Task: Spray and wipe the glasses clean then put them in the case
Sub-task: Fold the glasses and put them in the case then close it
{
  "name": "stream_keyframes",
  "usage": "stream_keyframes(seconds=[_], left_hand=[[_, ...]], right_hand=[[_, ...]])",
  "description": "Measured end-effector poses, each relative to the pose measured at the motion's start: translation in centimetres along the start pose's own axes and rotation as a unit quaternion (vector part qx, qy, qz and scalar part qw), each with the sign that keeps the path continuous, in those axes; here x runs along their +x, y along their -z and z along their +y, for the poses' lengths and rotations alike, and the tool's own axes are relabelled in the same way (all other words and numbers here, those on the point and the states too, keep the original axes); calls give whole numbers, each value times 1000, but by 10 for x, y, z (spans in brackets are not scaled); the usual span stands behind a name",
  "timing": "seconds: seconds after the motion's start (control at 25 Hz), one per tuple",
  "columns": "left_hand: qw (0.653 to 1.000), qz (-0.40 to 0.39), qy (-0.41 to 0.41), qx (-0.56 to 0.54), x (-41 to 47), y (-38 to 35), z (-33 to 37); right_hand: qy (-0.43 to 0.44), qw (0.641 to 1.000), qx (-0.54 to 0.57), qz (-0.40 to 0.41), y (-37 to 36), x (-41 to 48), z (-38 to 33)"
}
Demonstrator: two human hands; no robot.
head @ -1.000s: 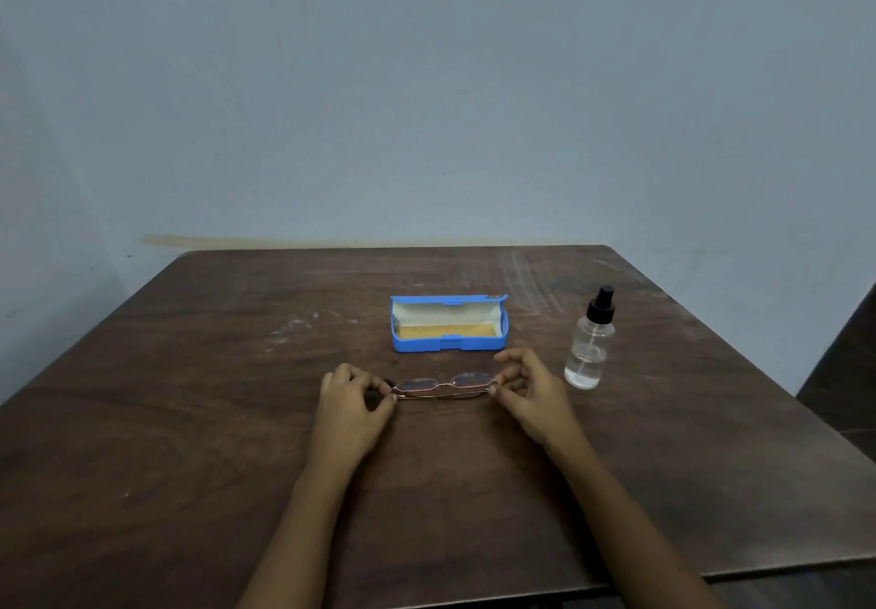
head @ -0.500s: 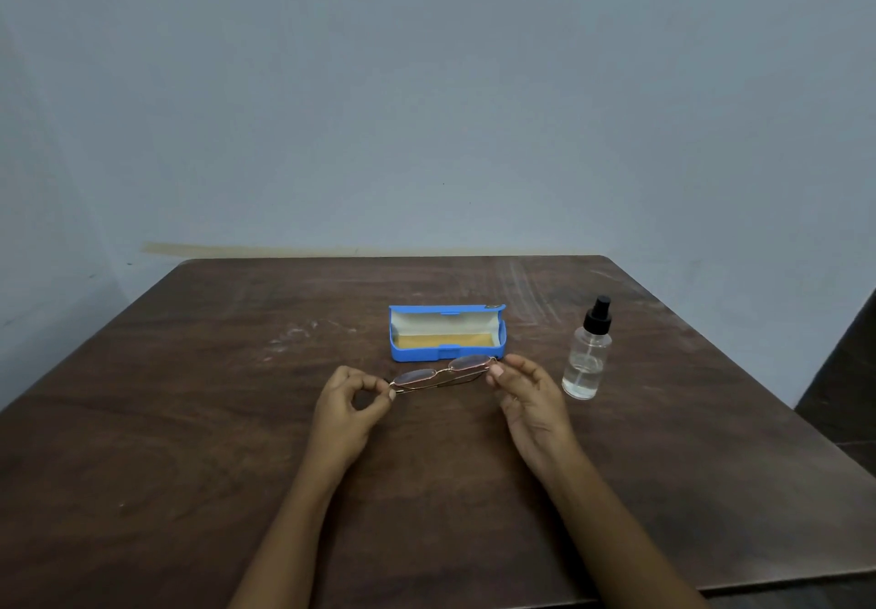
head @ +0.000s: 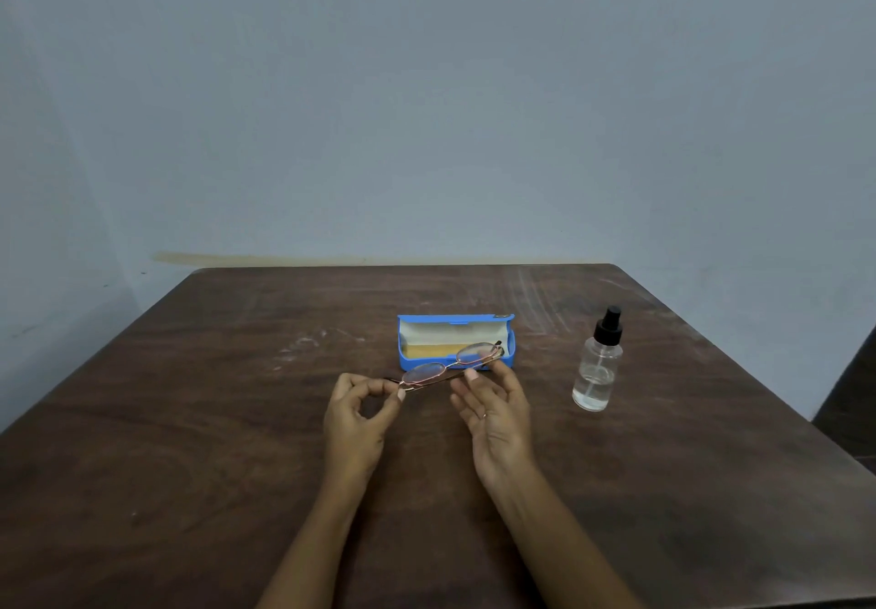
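Thin-framed folded glasses (head: 450,364) hang tilted above the table, their right end raised in front of the open blue case (head: 507,351). My left hand (head: 358,416) pinches the left end of the frame between thumb and forefinger. My right hand (head: 495,412) is palm up with fingers spread, its thumb and a fingertip touching the frame's right half from below. The case shows a cream lid lining and a yellow cloth inside. A clear spray bottle (head: 598,366) with a black nozzle stands upright to the right of the case.
The dark wooden table (head: 189,442) runs back to a pale blue wall. Its right edge slants down past the bottle, and a dark object (head: 848,400) stands beyond that edge.
The glasses have been lifted off the table and moved toward the case, their right end rising higher. My right hand has opened and turned palm up under the frame.
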State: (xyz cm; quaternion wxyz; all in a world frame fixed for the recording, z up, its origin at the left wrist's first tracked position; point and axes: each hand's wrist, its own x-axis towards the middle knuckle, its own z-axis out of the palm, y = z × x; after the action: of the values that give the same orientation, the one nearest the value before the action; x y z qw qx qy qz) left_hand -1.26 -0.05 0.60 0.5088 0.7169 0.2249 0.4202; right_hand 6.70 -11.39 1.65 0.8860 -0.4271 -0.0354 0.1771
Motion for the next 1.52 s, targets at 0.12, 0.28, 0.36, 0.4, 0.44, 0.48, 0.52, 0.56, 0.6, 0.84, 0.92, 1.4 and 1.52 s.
stream_keyframes(seconds=[0.12,0.28,0.36,0.4,0.44,0.48,0.52,0.56,0.6,0.84,0.92,1.4,1.52], left_hand=[[1000,-11,-3,4,0,-1,0],[999,-34,-2,8,0,-2,-2],[999,-43,1,13,0,-2,-2],[999,-48,2,16,-1,-2,-2],[998,-56,2,17,-1,-2,-2],[998,-64,3,16,-2,-2,-1],[997,-72,3,15,-4,-2,0],[997,-79,2,18,-5,-2,1],[996,-85,-2,25,-6,-1,2],[993,-107,-23,47,-11,0,10],[989,-133,-24,58,-11,1,12],[978,-166,-124,35,50,12,53],[966,-226,-114,50,60,7,51]], right_hand=[[29,999,18,15,-3,-2,0],[72,996,43,20,-3,-2,-3],[72,994,77,16,-4,-2,-5],[64,994,90,14,-4,-1,-6],[54,994,96,13,-3,0,-7],[42,994,95,10,-3,1,-8],[31,995,90,7,-2,2,-10],[23,996,85,5,-2,3,-11],[16,996,82,2,-2,4,-12],[8,998,66,-21,-4,8,-20],[8,998,52,-33,-5,11,-23],[-168,964,-95,-181,2,13,-55],[-223,952,-97,-185,3,14,-58]])
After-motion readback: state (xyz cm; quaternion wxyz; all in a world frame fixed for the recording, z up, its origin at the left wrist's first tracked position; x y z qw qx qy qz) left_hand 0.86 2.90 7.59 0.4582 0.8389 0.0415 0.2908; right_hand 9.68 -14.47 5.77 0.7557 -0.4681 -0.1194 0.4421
